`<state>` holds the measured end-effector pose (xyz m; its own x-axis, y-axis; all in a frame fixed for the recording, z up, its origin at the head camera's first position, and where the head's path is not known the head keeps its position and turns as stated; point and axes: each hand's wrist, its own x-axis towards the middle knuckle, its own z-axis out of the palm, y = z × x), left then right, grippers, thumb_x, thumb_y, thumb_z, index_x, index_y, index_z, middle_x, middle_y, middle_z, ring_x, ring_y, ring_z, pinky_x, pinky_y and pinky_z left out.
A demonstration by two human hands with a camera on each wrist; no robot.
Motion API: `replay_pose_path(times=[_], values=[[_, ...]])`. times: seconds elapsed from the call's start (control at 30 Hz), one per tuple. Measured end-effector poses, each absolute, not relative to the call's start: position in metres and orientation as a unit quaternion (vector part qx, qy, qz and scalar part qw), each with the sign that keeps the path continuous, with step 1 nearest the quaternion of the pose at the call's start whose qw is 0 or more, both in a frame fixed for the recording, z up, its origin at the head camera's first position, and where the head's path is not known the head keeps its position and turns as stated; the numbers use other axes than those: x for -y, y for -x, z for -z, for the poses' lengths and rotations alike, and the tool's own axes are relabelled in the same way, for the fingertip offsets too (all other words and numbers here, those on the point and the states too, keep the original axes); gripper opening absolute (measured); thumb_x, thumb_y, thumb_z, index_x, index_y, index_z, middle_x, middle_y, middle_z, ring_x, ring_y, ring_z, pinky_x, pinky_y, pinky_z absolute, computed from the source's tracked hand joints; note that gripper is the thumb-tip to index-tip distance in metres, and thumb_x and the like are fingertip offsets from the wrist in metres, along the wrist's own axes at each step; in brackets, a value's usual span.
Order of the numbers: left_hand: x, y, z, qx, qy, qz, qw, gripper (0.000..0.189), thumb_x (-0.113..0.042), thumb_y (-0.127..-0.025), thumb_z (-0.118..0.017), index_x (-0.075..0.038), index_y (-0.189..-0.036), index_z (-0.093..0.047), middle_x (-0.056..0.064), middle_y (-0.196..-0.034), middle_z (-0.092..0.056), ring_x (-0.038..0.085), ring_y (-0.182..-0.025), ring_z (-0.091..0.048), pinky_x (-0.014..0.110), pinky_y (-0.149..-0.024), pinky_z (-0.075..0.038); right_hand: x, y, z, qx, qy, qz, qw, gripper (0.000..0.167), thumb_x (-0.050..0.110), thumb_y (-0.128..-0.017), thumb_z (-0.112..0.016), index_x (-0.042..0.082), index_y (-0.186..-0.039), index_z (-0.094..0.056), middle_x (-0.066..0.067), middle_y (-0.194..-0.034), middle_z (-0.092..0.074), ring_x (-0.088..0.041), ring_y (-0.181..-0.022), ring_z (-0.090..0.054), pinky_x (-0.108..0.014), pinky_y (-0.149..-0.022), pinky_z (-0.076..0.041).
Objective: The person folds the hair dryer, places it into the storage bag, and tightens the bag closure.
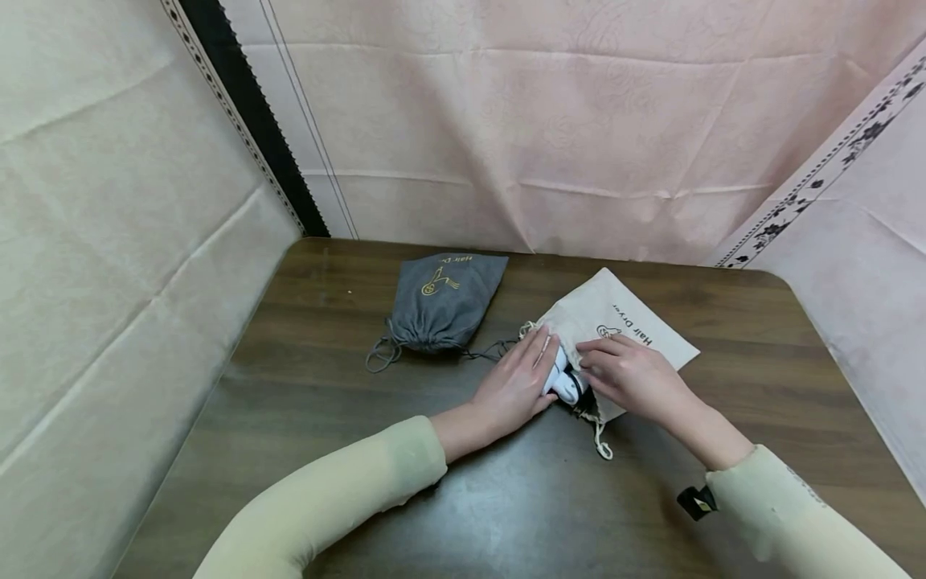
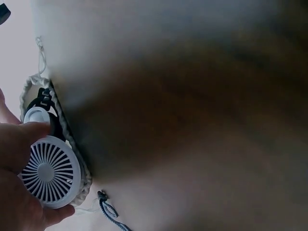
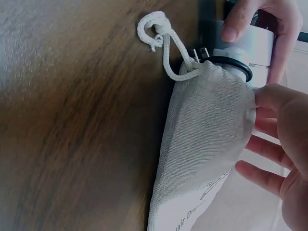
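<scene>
A white hair dryer (image 1: 567, 389) lies partly inside the mouth of a cream drawstring bag (image 1: 579, 315) printed with "Hair Dryer". My left hand (image 1: 512, 382) holds the dryer's body, thumb on one side and fingers over the other. Its round slotted grille (image 2: 45, 172) faces the left wrist camera. My right hand (image 1: 637, 378) pinches the rim of the bag's opening, with its other fingers spread along the cloth. Black cord and plug prongs (image 3: 198, 54) show at the opening. The rest of the dryer is hidden by cloth and hands.
A closed dark grey drawstring bag (image 1: 448, 301) with a gold dryer print lies left of the cream one, its cords (image 1: 383, 352) loose on the brown wooden table (image 1: 325, 386). A white cord loop (image 1: 603, 446) hangs off the cream bag. Pale cloth (image 1: 579, 121) stands behind the table.
</scene>
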<state>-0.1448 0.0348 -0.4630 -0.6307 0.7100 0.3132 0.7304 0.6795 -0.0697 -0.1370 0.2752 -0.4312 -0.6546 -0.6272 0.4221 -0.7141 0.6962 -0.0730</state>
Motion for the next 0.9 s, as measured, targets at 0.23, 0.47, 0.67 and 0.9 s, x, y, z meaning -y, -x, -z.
replay_pose_path(times=[0.23,0.47,0.67,0.9], values=[[-0.028,0.142,0.459,0.925,0.355,0.089,0.097,0.1,-0.054,-0.093,-0.08,-0.002,-0.165,-0.034,0.025,-0.165,-0.041,0.036,-0.149,-0.049,0.037,-0.107,-0.055,-0.278,0.14,0.434,0.894,-0.385,-0.121,0.194,0.019,0.006,-0.082,-0.087,0.011,-0.098,-0.08,-0.005,-0.116,-0.078,-0.029,-0.103,-0.07,-0.046,-0.078,-0.061],[-0.021,0.133,0.453,0.938,0.317,0.11,0.092,0.092,-0.049,-0.094,-0.081,0.002,-0.16,-0.042,0.025,-0.156,-0.053,0.032,-0.131,-0.066,0.037,-0.089,-0.063,-0.281,0.14,0.431,0.896,-0.368,-0.151,0.198,0.02,0.002,-0.08,-0.086,0.012,-0.096,-0.08,-0.003,-0.115,-0.078,-0.027,-0.105,-0.072,-0.048,-0.076,-0.061],[-0.024,0.133,0.454,0.941,0.307,0.112,0.087,0.084,-0.041,-0.095,-0.079,0.005,-0.157,-0.044,0.025,-0.152,-0.057,0.032,-0.128,-0.068,0.038,-0.09,-0.063,-0.28,0.142,0.431,0.892,-0.368,-0.168,0.201,0.02,0.0,-0.081,-0.086,0.01,-0.097,-0.08,-0.003,-0.114,-0.079,-0.026,-0.103,-0.074,-0.048,-0.076,-0.061],[-0.024,0.136,0.457,0.94,0.311,0.099,0.096,0.091,-0.05,-0.095,-0.08,0.005,-0.157,-0.044,0.025,-0.151,-0.058,0.033,-0.127,-0.068,0.037,-0.091,-0.063,-0.279,0.143,0.432,0.893,-0.362,-0.176,0.199,0.019,0.0,-0.083,-0.085,0.009,-0.098,-0.081,-0.003,-0.114,-0.079,-0.027,-0.104,-0.075,-0.049,-0.078,-0.061]])
